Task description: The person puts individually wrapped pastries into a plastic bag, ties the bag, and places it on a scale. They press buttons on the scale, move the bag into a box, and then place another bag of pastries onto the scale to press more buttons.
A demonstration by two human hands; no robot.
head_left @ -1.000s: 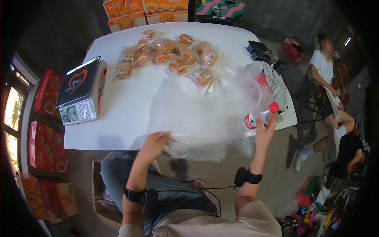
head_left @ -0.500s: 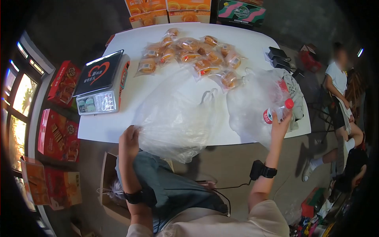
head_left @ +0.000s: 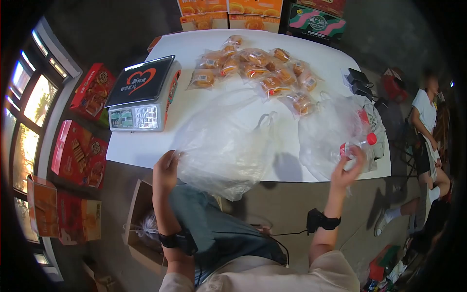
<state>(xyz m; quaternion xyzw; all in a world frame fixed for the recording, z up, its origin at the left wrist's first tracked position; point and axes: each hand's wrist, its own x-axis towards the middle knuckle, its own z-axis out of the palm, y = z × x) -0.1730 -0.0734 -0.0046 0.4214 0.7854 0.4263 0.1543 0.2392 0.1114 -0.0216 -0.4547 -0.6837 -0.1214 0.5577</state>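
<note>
My left hand (head_left: 165, 170) is closed, pinching the edge of a translucent plastic bag (head_left: 224, 151) that spreads across the table and droops over its front edge. My right hand (head_left: 348, 170) has its fingers apart and slightly curled, in front of a clear plastic bottle (head_left: 358, 145) with a red cap and red label. The bottle lies tilted on another crumpled plastic bag (head_left: 321, 131) at the table's right side; the fingers hide part of it. Beyond the bags sits a pile of individually wrapped buns (head_left: 255, 70).
A digital scale (head_left: 141, 92) stands on the left of the white table (head_left: 131, 151). Small black boxes (head_left: 359, 82) are at the right edge. Cartons (head_left: 253, 22) stand behind, red boxes (head_left: 80, 153) at left. A seated person (head_left: 425, 117) is at right.
My right hand has let go of the bottle and drawn back slightly toward me and left; the bottle stays on the bag. My left hand keeps its pinch. The view has turned a little.
</note>
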